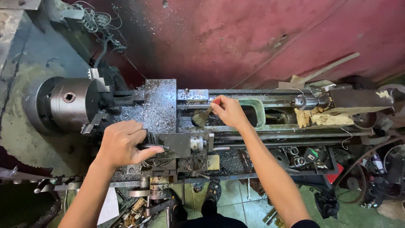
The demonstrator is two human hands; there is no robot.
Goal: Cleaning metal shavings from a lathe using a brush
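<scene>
I look down on a metal lathe with a grey three-jaw chuck (pixel 69 103) at the left. My left hand (pixel 124 143) grips a handle on the tool carriage (pixel 179 145), thumb pointing right. My right hand (pixel 230 112) holds a small red-handled brush (pixel 204 115), whose bristles touch the lathe bed (pixel 270 131) just right of the cross slide. Silvery metal shavings (pixel 158 103) cover the cross slide and the area by the chuck.
A tailstock with a drill chuck (pixel 306 102) sits at the right end of the bed. A dark red wall (pixel 253 38) stands behind. Loose tools and parts (pixel 301 158) fill a tray at the front right. My feet (pixel 211 198) stand on green floor tiles.
</scene>
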